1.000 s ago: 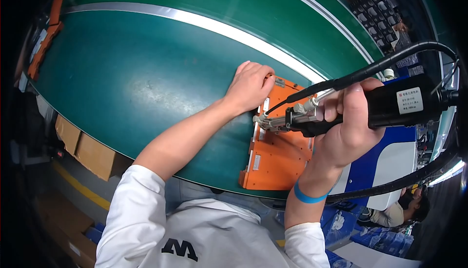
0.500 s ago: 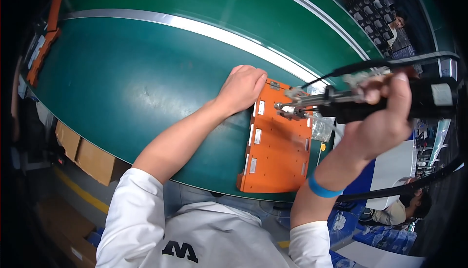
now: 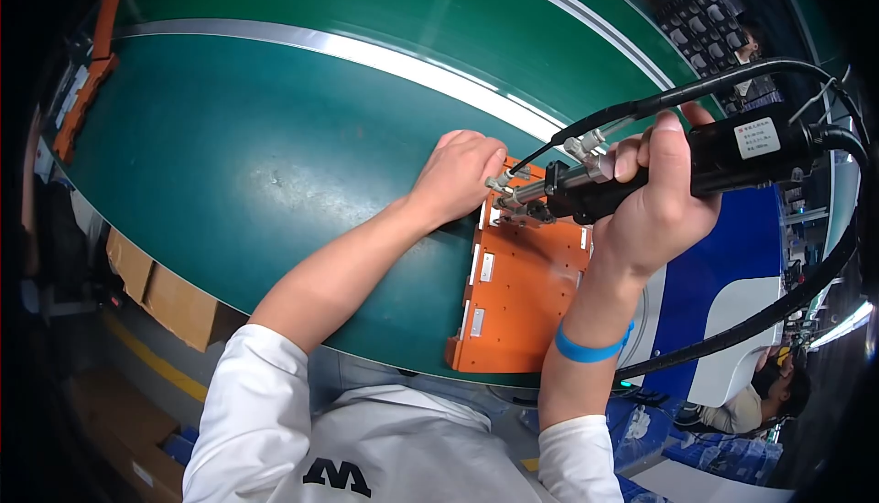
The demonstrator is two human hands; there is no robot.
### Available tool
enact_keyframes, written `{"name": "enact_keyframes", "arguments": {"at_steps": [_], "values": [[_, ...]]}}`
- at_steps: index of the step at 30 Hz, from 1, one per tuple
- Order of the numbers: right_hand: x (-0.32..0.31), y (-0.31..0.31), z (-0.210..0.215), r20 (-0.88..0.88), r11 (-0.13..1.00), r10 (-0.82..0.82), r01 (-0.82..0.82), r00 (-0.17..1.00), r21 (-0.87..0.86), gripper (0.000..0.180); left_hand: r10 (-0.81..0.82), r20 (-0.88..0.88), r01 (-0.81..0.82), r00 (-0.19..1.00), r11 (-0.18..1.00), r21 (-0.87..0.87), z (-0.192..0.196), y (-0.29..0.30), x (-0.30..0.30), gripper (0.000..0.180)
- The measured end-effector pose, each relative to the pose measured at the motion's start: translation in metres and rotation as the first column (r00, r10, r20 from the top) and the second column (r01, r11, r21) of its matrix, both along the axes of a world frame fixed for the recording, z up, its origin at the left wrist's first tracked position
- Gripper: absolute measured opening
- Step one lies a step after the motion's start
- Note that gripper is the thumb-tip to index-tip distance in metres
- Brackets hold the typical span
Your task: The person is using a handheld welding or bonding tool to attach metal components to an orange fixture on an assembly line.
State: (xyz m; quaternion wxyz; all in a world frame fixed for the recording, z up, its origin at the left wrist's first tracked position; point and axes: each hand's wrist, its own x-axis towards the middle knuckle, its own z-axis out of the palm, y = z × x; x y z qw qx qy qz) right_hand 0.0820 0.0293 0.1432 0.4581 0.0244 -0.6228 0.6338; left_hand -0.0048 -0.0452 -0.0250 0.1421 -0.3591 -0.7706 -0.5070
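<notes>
An orange rectangular panel (image 3: 522, 320) with small holes and silvery plates along its long sides lies on the green bench, right of my middle. My left hand (image 3: 460, 173) is closed over its far left corner, with the fingertips partly hidden. My right hand (image 3: 655, 192) is wrapped round the black body of a power screwdriver (image 3: 732, 164), which has metal fittings and hoses at its front. The screwdriver lies almost level and points left, its tip over the panel's far end close to my left hand. Whether the tip touches the panel, I cannot tell.
A thick black hose (image 3: 778, 306) loops from the tool down the right side. Behind the bench (image 3: 229, 173) runs a metal rail (image 3: 366, 48) along a green belt. Another orange part (image 3: 82, 109) stands at the far left. Cardboard boxes (image 3: 174, 302) sit below; a person (image 3: 760, 398) is at right.
My right hand has brought the screwdriver leftward, its tip now by my left hand at the panel's far end. The panel and my left hand have shifted slightly nearer.
</notes>
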Motion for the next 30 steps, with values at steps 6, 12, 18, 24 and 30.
{"name": "enact_keyframes", "arguments": {"at_steps": [6, 12, 18, 24, 30], "values": [[-0.002, 0.002, 0.0, 0.037, 0.999, 0.012, -0.013, 0.999, 0.037, 0.01, 0.027, -0.035, -0.026, 0.999, 0.999, 0.026, 0.002, 0.003, 0.0, 0.019], [-0.004, 0.015, 0.001, -0.033, 0.998, -0.037, 0.039, 0.999, 0.043, 0.032, 0.023, 0.038, -0.024, 0.999, 0.999, 0.04, -0.003, 0.002, 0.007, 0.021], [-0.002, 0.045, 0.058, -0.164, 1.0, -0.027, 0.028, 0.986, 0.007, 0.021, 0.007, 0.084, -0.005, 0.996, 1.0, -0.028, 0.009, 0.002, -0.009, 0.026], [0.0, 0.036, 0.043, -0.101, 0.998, 0.042, -0.039, 0.994, 0.041, 0.019, -0.002, 0.083, 0.005, 0.997, 0.999, -0.034, 0.001, 0.001, 0.0, 0.024], [-0.003, 0.02, 0.026, -0.057, 0.999, 0.018, -0.015, 0.998, 0.039, 0.023, 0.005, 0.094, -0.002, 0.996, 1.0, -0.03, 0.002, 0.001, 0.002, 0.023]]}}
